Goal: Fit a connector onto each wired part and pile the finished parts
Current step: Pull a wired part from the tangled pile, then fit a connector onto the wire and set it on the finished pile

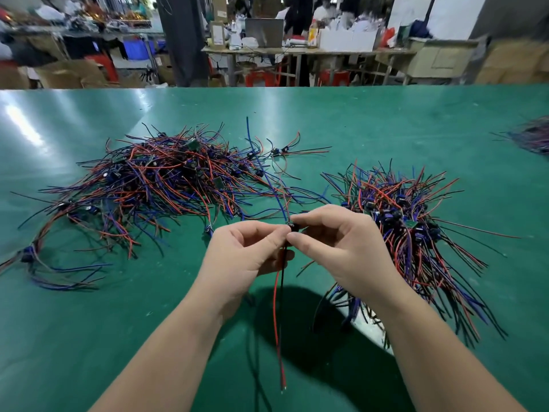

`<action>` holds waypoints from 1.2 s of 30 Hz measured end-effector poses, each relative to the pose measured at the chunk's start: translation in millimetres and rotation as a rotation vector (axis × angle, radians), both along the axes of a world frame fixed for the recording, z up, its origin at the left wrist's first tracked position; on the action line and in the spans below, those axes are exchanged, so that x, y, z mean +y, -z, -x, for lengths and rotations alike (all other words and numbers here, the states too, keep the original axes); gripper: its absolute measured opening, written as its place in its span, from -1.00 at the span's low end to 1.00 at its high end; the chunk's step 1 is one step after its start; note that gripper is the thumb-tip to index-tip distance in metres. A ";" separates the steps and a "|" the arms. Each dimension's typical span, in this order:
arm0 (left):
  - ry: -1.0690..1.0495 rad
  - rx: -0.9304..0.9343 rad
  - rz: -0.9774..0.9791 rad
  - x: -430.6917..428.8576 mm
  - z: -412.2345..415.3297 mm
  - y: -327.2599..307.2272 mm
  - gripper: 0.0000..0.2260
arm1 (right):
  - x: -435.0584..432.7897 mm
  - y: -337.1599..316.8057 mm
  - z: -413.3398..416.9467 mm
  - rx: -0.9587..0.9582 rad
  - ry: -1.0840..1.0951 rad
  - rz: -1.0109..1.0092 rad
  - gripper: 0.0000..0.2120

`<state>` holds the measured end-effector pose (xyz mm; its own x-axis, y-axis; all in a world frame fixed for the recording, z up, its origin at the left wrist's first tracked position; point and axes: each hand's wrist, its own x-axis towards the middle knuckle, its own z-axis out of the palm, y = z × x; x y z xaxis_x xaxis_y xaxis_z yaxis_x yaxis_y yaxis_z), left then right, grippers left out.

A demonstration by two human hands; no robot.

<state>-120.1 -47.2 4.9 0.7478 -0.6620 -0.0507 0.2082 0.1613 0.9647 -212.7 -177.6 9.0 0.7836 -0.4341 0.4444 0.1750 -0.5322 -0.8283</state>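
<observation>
Your left hand point(246, 254) and right hand point(335, 242) both pinch one small dark wired part point(292, 226) at the fingertips, above the worktop point(386, 129). Its hanging wires point(277, 307) may snag the right pile point(410, 221), and a crooked press may jam the fit. What the cardboard boxes point(68, 74) behind hold cannot be seen.

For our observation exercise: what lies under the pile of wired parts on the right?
Under the right pile: green table and a pale patch at its near edge; wires cover anything else.
</observation>
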 end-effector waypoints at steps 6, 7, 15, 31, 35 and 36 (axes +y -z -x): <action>-0.054 -0.178 -0.075 4.5 -11.8 -0.7 -0.89 | -9.4 -13.3 7.3 -0.162 0.210 0.148 -0.79; -0.189 -0.338 -0.191 6.6 -19.7 3.1 -0.83 | -15.4 -16.9 10.6 -0.214 0.333 0.199 -0.79; -0.296 -0.776 -1.139 15.6 -47.3 26.7 -0.64 | -71.2 -29.0 42.4 0.140 0.950 0.338 -0.81; 0.046 -0.235 0.095 0.6 -5.0 0.8 -0.89 | 4.5 -11.6 -2.5 0.244 -0.122 -0.546 -0.67; 0.135 -0.115 0.179 0.0 2.2 -1.5 -0.81 | 5.1 -8.5 -6.7 0.066 -0.135 -0.771 -0.67; 0.123 -0.103 0.172 -0.3 2.0 -1.6 -0.81 | 3.2 -9.2 -6.2 0.042 -0.150 -0.827 -0.68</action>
<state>-122.0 -47.5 6.5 0.6564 -0.7406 0.1434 0.1378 0.3046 0.9424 -206.5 -174.5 18.2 0.8677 -0.4971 -0.0017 0.1561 0.2756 -0.9485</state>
